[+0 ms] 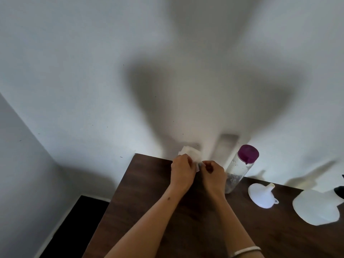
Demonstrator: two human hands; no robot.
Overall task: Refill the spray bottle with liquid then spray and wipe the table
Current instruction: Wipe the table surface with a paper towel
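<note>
Both hands meet above the far edge of the dark wooden table (pixel 149 202). My left hand (pixel 181 171) grips a white tissue (pixel 190 152), and my right hand (pixel 213 171) pinches its near corner. A clear bottle (pixel 237 172) with a purple cap stands just right of my right hand. A white funnel (pixel 261 195) lies on its side further right. At the right edge lies a white spray bottle (pixel 316 208); its dark head is cut off by the frame.
A white wall rises directly behind the table, with shadows on it. The table's left edge drops to a dark floor (pixel 74 229). A bracelet sits on my right forearm.
</note>
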